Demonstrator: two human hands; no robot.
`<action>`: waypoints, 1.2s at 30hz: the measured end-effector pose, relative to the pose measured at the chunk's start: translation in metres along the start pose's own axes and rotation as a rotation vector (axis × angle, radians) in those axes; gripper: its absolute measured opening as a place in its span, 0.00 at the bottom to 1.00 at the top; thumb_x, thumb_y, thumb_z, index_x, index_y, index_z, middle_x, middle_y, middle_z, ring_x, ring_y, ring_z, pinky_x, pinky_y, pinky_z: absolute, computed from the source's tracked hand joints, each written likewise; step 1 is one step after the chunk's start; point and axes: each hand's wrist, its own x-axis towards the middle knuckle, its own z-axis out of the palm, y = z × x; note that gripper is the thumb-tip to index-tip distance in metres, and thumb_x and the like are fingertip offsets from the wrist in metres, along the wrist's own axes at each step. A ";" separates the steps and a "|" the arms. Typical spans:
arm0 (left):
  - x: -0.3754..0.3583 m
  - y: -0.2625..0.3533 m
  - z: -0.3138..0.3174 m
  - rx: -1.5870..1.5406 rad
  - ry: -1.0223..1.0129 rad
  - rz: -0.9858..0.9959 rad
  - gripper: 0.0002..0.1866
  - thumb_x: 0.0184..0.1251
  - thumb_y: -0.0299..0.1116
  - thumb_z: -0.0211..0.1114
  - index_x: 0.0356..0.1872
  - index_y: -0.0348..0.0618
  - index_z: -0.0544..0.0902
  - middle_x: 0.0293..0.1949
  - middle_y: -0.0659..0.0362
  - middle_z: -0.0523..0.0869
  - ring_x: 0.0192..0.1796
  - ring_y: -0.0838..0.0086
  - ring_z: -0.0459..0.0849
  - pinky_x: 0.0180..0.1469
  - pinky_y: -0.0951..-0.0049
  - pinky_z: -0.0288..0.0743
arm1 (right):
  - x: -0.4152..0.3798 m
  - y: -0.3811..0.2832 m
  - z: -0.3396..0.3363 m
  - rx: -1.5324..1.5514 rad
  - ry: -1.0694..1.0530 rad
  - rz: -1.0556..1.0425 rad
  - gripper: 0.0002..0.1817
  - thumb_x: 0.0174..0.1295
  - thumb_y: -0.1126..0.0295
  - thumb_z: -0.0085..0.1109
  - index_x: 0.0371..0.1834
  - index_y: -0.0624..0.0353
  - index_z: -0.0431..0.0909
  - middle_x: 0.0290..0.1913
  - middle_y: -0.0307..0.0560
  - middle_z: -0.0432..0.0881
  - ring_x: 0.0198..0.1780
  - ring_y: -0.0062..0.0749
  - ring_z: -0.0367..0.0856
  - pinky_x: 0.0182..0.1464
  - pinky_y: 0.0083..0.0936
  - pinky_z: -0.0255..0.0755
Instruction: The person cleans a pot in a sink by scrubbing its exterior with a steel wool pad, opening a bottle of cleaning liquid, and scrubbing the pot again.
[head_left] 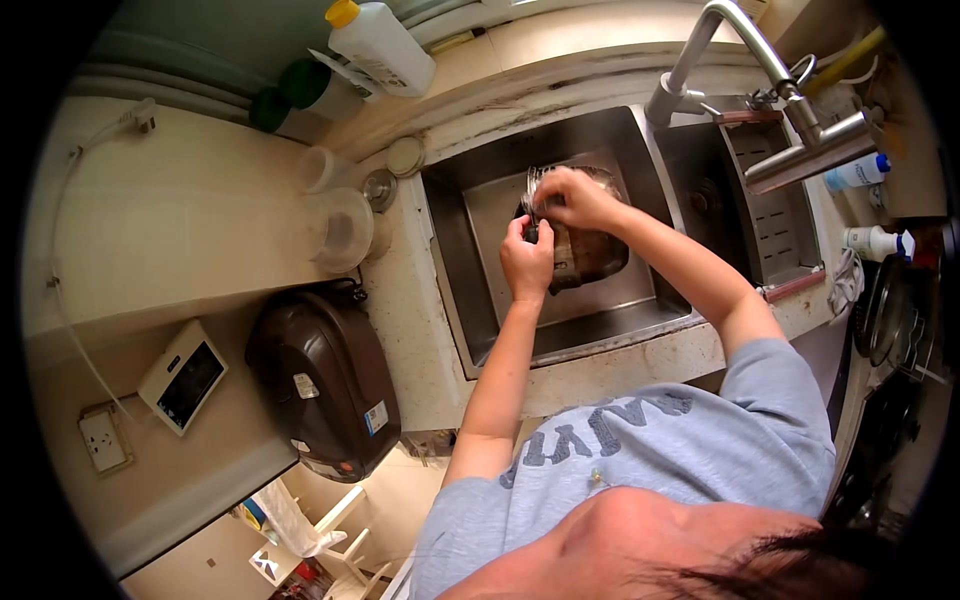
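Both hands are over the left basin of a steel sink (600, 322). My left hand (527, 262) is closed around a small dark piece (531, 232), thumb and fingertips pressed on it. Just above and to the right, my right hand (575, 198) has its fingers pinched at a shiny, clear or metallic item (535, 187), too small and blurred to name. Beneath and beside the hands lies a dark brown, glossy container (597, 257) in the basin. Its left part is hidden by the hands.
A faucet (725, 20) arches over the right basin (700, 190). Left of the sink stand clear containers (345, 230) and a brown appliance (325, 385). A white bottle with a yellow cap (385, 50) stands on the back ledge; more bottles (872, 243) are at right.
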 end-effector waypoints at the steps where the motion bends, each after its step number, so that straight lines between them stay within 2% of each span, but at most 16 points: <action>1: -0.001 0.000 0.002 -0.009 0.036 0.042 0.18 0.53 0.38 0.63 0.38 0.31 0.79 0.31 0.44 0.83 0.34 0.55 0.83 0.38 0.63 0.75 | -0.006 -0.003 0.003 0.029 0.022 -0.051 0.11 0.42 0.72 0.65 0.31 0.61 0.81 0.32 0.50 0.81 0.37 0.45 0.79 0.42 0.31 0.73; 4: -0.001 0.000 0.004 0.010 0.003 0.028 0.17 0.51 0.36 0.63 0.37 0.32 0.78 0.31 0.44 0.83 0.34 0.54 0.82 0.38 0.63 0.75 | 0.005 0.000 -0.005 0.101 -0.032 0.087 0.10 0.42 0.72 0.65 0.30 0.61 0.82 0.32 0.51 0.81 0.37 0.45 0.79 0.42 0.32 0.73; 5: 0.002 0.001 0.000 0.014 -0.015 0.004 0.16 0.49 0.34 0.63 0.37 0.32 0.78 0.31 0.44 0.83 0.34 0.53 0.82 0.38 0.63 0.75 | 0.015 0.011 0.007 0.032 0.128 0.170 0.10 0.42 0.72 0.65 0.30 0.62 0.82 0.32 0.53 0.81 0.37 0.46 0.80 0.41 0.32 0.73; 8: -0.004 0.003 0.003 0.035 -0.003 0.014 0.16 0.48 0.33 0.63 0.37 0.33 0.78 0.30 0.44 0.83 0.34 0.54 0.82 0.38 0.63 0.75 | 0.020 0.020 0.015 -0.005 0.223 0.367 0.10 0.42 0.71 0.65 0.29 0.63 0.82 0.32 0.53 0.81 0.36 0.47 0.80 0.40 0.32 0.73; 10: -0.003 0.004 0.002 0.024 -0.006 0.001 0.16 0.48 0.33 0.63 0.36 0.33 0.78 0.29 0.44 0.83 0.33 0.54 0.82 0.38 0.62 0.75 | 0.017 0.015 0.014 -0.016 0.229 0.362 0.10 0.43 0.71 0.65 0.29 0.62 0.82 0.32 0.52 0.81 0.37 0.47 0.80 0.41 0.33 0.73; 13: -0.001 0.002 0.002 -0.002 0.026 0.001 0.15 0.48 0.32 0.63 0.36 0.32 0.78 0.29 0.44 0.83 0.33 0.53 0.82 0.38 0.62 0.75 | 0.003 -0.009 0.007 -0.045 0.005 0.107 0.09 0.42 0.71 0.66 0.28 0.60 0.81 0.30 0.50 0.80 0.36 0.47 0.78 0.40 0.35 0.72; 16: -0.002 0.005 0.001 0.033 0.018 0.027 0.16 0.48 0.32 0.63 0.37 0.33 0.79 0.30 0.43 0.83 0.34 0.51 0.82 0.37 0.62 0.75 | 0.010 -0.010 0.006 -0.013 0.054 0.211 0.09 0.43 0.70 0.66 0.27 0.61 0.80 0.31 0.51 0.80 0.37 0.48 0.77 0.43 0.36 0.70; 17: -0.002 0.002 0.003 0.058 0.015 0.025 0.16 0.48 0.33 0.63 0.38 0.34 0.79 0.30 0.43 0.83 0.34 0.52 0.82 0.38 0.62 0.75 | 0.014 0.006 0.017 -0.161 0.183 0.183 0.10 0.43 0.70 0.66 0.29 0.61 0.79 0.30 0.52 0.80 0.36 0.50 0.77 0.41 0.36 0.71; 20: -0.004 0.004 0.001 0.058 0.014 -0.004 0.17 0.48 0.34 0.63 0.39 0.35 0.79 0.31 0.44 0.83 0.34 0.53 0.83 0.38 0.63 0.75 | 0.031 0.037 0.007 0.063 0.088 0.404 0.10 0.49 0.69 0.61 0.33 0.63 0.78 0.32 0.51 0.80 0.35 0.39 0.79 0.40 0.29 0.72; 21: -0.005 0.005 0.001 0.031 0.003 -0.036 0.17 0.48 0.34 0.64 0.39 0.35 0.79 0.31 0.44 0.83 0.35 0.53 0.83 0.39 0.63 0.75 | 0.033 0.045 -0.002 0.072 0.036 0.433 0.11 0.51 0.69 0.60 0.36 0.63 0.78 0.32 0.47 0.81 0.36 0.28 0.78 0.42 0.24 0.71; 22: -0.007 0.004 -0.001 0.033 0.006 -0.039 0.17 0.48 0.34 0.64 0.39 0.35 0.79 0.31 0.44 0.83 0.35 0.53 0.83 0.39 0.63 0.75 | 0.036 0.032 -0.015 0.222 0.012 0.529 0.14 0.51 0.67 0.60 0.38 0.63 0.77 0.34 0.44 0.80 0.37 0.24 0.76 0.42 0.22 0.70; 24: -0.007 0.005 0.001 0.005 0.025 -0.128 0.18 0.48 0.36 0.65 0.39 0.36 0.79 0.32 0.45 0.84 0.36 0.55 0.83 0.39 0.63 0.75 | 0.025 0.022 -0.023 0.335 -0.080 0.446 0.15 0.51 0.67 0.58 0.39 0.64 0.76 0.37 0.43 0.79 0.40 0.24 0.75 0.44 0.21 0.70; 25: -0.008 0.007 0.002 0.020 0.034 -0.138 0.18 0.48 0.37 0.65 0.39 0.37 0.80 0.33 0.47 0.84 0.36 0.56 0.83 0.39 0.64 0.75 | 0.019 0.006 -0.027 0.310 -0.157 0.338 0.16 0.46 0.70 0.58 0.40 0.63 0.76 0.38 0.45 0.80 0.42 0.25 0.76 0.47 0.24 0.70; 28: -0.009 0.007 0.007 0.004 0.057 -0.160 0.18 0.48 0.37 0.65 0.40 0.38 0.80 0.33 0.48 0.84 0.35 0.57 0.83 0.39 0.64 0.75 | 0.001 -0.004 -0.021 0.132 -0.266 0.038 0.16 0.44 0.71 0.57 0.39 0.61 0.78 0.39 0.47 0.78 0.46 0.39 0.75 0.52 0.31 0.68; 29: -0.010 0.008 0.007 0.001 0.060 -0.169 0.18 0.48 0.37 0.65 0.40 0.38 0.80 0.33 0.48 0.84 0.35 0.57 0.83 0.39 0.64 0.75 | 0.000 -0.007 -0.021 0.130 -0.243 0.032 0.15 0.43 0.72 0.57 0.37 0.61 0.79 0.40 0.48 0.78 0.48 0.44 0.73 0.53 0.33 0.67; 36: -0.011 0.015 0.001 -0.027 0.033 -0.160 0.17 0.49 0.36 0.64 0.40 0.38 0.80 0.34 0.47 0.84 0.37 0.56 0.83 0.40 0.63 0.76 | 0.007 -0.014 -0.023 -0.022 -0.321 -0.206 0.14 0.41 0.79 0.57 0.35 0.59 0.80 0.39 0.44 0.77 0.46 0.40 0.72 0.50 0.32 0.68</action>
